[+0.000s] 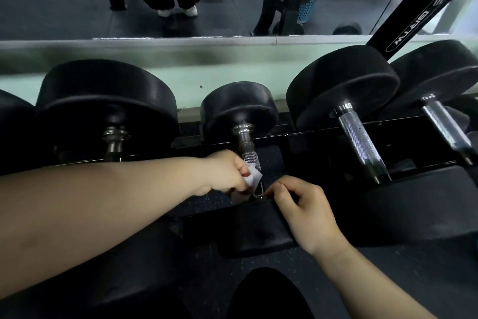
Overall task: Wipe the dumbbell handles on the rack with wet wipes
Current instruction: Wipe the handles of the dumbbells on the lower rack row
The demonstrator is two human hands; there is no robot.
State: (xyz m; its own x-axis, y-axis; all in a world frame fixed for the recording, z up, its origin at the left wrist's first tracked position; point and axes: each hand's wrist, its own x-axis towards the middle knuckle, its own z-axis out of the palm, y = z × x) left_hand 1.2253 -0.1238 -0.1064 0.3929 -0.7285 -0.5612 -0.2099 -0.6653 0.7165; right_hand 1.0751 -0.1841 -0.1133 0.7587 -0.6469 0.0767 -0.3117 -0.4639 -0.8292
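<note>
Fingers (241, 170) of the left hand (225, 174) are curled together and pinch a crumpled white wet wipe (253, 179) against the lower end of the middle dumbbell's handle (247, 149), just where the knurled steel runs down toward the near head (245, 225). The right hand (305, 212) lies on that near head with its fingers bent over the upper edge, close to the handle's collar, apparently steadying the weight. Whether the fingertips touch the collar itself I cannot tell.

This dumbbell sits on the black rack (323, 143), its far head (238, 109) toward the pale wall and its handle sloping down toward the person.

4 handles show along the rack: 1 on the left (113, 140), the 1 under the wipe, and 2 on the right (362, 143) (445, 130). My judgement is that the task is in mid-course. The wipe covers only the lowest part of this handle, so the bare stretch above it looks yet to be rubbed. Nothing visible proves whether the other 3 have been done: the 2 on the right gleam, but that could be plain chrome, and the left 1 is too dark to read. At least part of this handle remains, and possibly others.
</note>
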